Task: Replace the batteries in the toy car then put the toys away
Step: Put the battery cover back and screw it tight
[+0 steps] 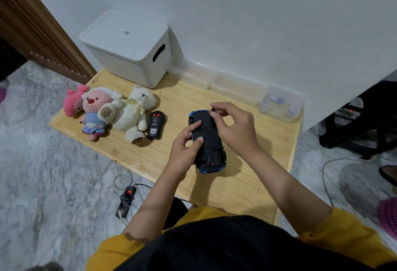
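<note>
The left hand (185, 141) grips the upturned toy car (207, 140) to steady it, while the right hand (233, 123) pinches a small dark tool (212, 109) over its underside, probably to open the battery cover.

Matt black plastic toy car (207, 139), seemingly varnished wooden table (247, 184).

Mustard-yellow sleeves (343, 227) pushed above the elbows, over what looks like a black apron or top (225, 245).

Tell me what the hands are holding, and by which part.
Both hold the upturned toy car: the left hand grips its left side, thumb on the underside; the right hand fingers curl at the far end.
</note>
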A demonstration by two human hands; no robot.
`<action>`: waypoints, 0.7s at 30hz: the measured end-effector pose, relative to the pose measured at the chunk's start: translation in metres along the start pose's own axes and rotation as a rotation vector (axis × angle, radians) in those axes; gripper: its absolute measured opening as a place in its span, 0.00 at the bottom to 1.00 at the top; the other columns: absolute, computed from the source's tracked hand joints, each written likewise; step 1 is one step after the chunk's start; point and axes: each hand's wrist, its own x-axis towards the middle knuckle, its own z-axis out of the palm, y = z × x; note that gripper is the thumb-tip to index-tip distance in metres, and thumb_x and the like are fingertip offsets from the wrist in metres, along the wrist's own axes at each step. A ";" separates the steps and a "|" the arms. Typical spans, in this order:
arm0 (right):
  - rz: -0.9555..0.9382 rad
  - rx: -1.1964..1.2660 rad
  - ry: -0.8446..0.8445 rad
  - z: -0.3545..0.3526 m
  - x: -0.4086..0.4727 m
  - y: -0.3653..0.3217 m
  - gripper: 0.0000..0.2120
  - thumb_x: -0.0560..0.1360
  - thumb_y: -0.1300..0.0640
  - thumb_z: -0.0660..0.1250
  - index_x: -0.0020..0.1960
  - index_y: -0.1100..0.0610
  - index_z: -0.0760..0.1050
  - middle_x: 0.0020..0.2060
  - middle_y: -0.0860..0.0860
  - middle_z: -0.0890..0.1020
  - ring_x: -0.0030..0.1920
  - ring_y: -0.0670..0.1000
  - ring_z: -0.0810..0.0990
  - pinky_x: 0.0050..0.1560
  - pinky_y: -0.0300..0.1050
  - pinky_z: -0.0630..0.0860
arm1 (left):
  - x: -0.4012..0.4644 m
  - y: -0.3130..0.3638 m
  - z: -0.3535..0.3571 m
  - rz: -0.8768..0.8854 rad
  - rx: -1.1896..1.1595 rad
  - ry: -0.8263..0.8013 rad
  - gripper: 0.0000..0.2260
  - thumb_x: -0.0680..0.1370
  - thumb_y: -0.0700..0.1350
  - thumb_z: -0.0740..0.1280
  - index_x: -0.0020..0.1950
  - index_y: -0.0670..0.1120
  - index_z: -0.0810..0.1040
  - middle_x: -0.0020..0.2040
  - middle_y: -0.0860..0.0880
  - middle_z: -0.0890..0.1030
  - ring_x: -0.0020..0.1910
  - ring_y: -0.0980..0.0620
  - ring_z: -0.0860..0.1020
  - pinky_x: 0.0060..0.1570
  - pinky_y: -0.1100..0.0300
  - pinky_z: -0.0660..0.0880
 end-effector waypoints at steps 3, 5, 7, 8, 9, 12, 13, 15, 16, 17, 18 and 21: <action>-0.003 -0.001 -0.001 0.000 0.002 -0.001 0.08 0.71 0.65 0.71 0.50 0.59 0.81 0.40 0.50 0.84 0.41 0.45 0.81 0.46 0.40 0.79 | -0.001 0.000 0.000 -0.007 -0.003 0.000 0.17 0.79 0.39 0.64 0.60 0.60 0.76 0.61 0.43 0.73 0.62 0.42 0.74 0.39 0.56 0.81; -0.022 0.004 -0.015 0.000 0.003 -0.001 0.06 0.71 0.64 0.72 0.47 0.59 0.81 0.41 0.51 0.84 0.40 0.45 0.80 0.44 0.39 0.79 | -0.001 -0.001 -0.001 -0.007 0.005 0.001 0.17 0.79 0.39 0.64 0.60 0.60 0.76 0.61 0.42 0.73 0.62 0.42 0.73 0.40 0.55 0.81; -0.023 0.009 -0.038 0.000 0.003 0.000 0.04 0.72 0.64 0.71 0.47 0.60 0.81 0.42 0.51 0.84 0.42 0.45 0.81 0.45 0.39 0.78 | -0.001 -0.001 -0.001 -0.007 0.005 0.000 0.17 0.79 0.39 0.64 0.60 0.61 0.77 0.61 0.43 0.74 0.62 0.42 0.74 0.41 0.53 0.81; -0.012 0.017 -0.050 -0.001 0.004 -0.001 0.05 0.72 0.65 0.70 0.47 0.60 0.81 0.42 0.51 0.84 0.43 0.45 0.81 0.46 0.39 0.78 | -0.002 -0.001 -0.001 -0.008 0.001 -0.003 0.17 0.79 0.39 0.64 0.60 0.61 0.77 0.61 0.43 0.74 0.62 0.42 0.74 0.42 0.52 0.81; 0.008 0.032 -0.065 -0.002 0.004 -0.001 0.05 0.73 0.65 0.69 0.48 0.60 0.81 0.43 0.50 0.84 0.44 0.45 0.82 0.48 0.39 0.79 | -0.002 -0.002 -0.001 -0.009 -0.003 -0.004 0.18 0.79 0.39 0.64 0.60 0.61 0.77 0.61 0.44 0.74 0.62 0.43 0.74 0.42 0.52 0.81; 0.086 0.084 -0.089 -0.003 0.004 -0.004 0.09 0.72 0.66 0.69 0.51 0.57 0.80 0.41 0.49 0.84 0.44 0.45 0.83 0.51 0.40 0.78 | -0.002 -0.002 -0.003 -0.008 0.000 0.003 0.18 0.79 0.39 0.64 0.60 0.61 0.76 0.61 0.44 0.74 0.62 0.43 0.74 0.43 0.51 0.81; 0.110 0.092 -0.084 -0.003 0.004 -0.005 0.11 0.72 0.65 0.70 0.52 0.55 0.80 0.39 0.48 0.84 0.43 0.44 0.82 0.51 0.38 0.78 | -0.003 -0.002 -0.003 -0.006 0.003 0.004 0.17 0.79 0.40 0.64 0.60 0.61 0.77 0.61 0.45 0.74 0.62 0.42 0.74 0.43 0.51 0.81; 0.124 0.096 -0.071 -0.003 0.005 -0.005 0.12 0.70 0.64 0.73 0.52 0.53 0.80 0.36 0.45 0.81 0.40 0.43 0.81 0.49 0.37 0.77 | -0.004 -0.001 -0.002 -0.002 0.007 0.005 0.17 0.79 0.40 0.64 0.60 0.61 0.77 0.60 0.46 0.74 0.63 0.42 0.73 0.43 0.51 0.81; 0.113 0.090 -0.066 -0.002 0.006 -0.004 0.11 0.70 0.63 0.73 0.51 0.53 0.80 0.36 0.45 0.81 0.39 0.43 0.80 0.47 0.37 0.77 | -0.004 -0.001 -0.002 -0.002 0.004 0.007 0.17 0.79 0.39 0.64 0.60 0.60 0.77 0.60 0.46 0.75 0.62 0.43 0.73 0.43 0.52 0.81; 0.098 0.080 -0.058 -0.002 0.006 -0.003 0.10 0.69 0.63 0.74 0.49 0.54 0.81 0.37 0.48 0.82 0.38 0.44 0.80 0.44 0.38 0.77 | -0.004 0.000 -0.001 -0.002 0.000 0.008 0.17 0.79 0.39 0.64 0.60 0.59 0.76 0.59 0.47 0.75 0.62 0.43 0.73 0.42 0.53 0.81; 0.088 0.072 -0.048 -0.002 0.005 -0.002 0.08 0.69 0.62 0.74 0.48 0.54 0.82 0.38 0.51 0.82 0.37 0.44 0.79 0.43 0.39 0.77 | -0.004 0.000 -0.001 -0.002 -0.005 0.011 0.17 0.79 0.39 0.64 0.61 0.59 0.76 0.59 0.46 0.75 0.62 0.43 0.73 0.41 0.53 0.81; 0.089 0.071 -0.024 -0.001 0.004 0.001 0.07 0.70 0.60 0.73 0.48 0.55 0.82 0.41 0.51 0.82 0.38 0.46 0.80 0.43 0.41 0.78 | -0.004 0.002 -0.002 -0.011 -0.013 0.020 0.17 0.79 0.39 0.64 0.60 0.60 0.76 0.60 0.44 0.74 0.62 0.42 0.74 0.38 0.55 0.80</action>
